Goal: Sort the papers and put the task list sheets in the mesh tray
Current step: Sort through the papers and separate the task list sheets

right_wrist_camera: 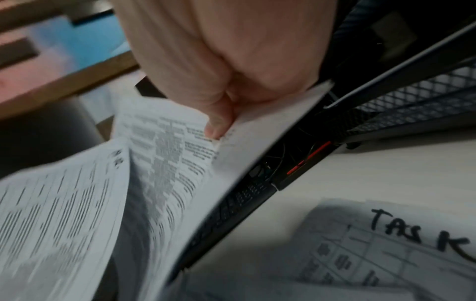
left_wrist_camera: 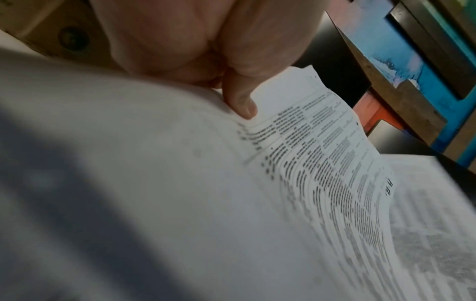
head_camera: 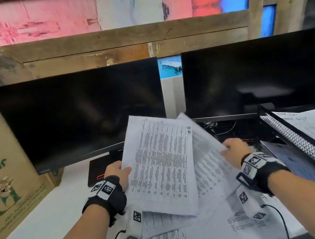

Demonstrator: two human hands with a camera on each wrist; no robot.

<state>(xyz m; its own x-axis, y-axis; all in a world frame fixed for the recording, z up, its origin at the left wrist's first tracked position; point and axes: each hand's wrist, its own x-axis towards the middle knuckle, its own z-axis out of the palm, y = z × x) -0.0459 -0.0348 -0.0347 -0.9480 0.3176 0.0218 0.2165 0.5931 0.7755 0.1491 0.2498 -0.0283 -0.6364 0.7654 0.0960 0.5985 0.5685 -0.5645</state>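
Printed sheet point(head_camera: 160, 164) stands tilted at centre frame, pinched at its left edge by the left hand point(head_camera: 117, 174). The right hand point(head_camera: 234, 152) pinches a second sheet point(head_camera: 207, 162) behind it. Mesh tray point(head_camera: 302, 141) sits far right, already holding papers.

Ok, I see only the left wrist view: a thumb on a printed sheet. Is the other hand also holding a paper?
Observer: Yes. The right hand pinches a second printed sheet, which lies partly behind the sheet held by the left hand.
Operator: Where is the mesh tray?
Observer: The mesh tray stands on the right, beside the right hand; it already holds paper.
Operator: Any sheet marked as task list?
Observer: In the right wrist view, a sheet on the desk shows handwritten "TASK".
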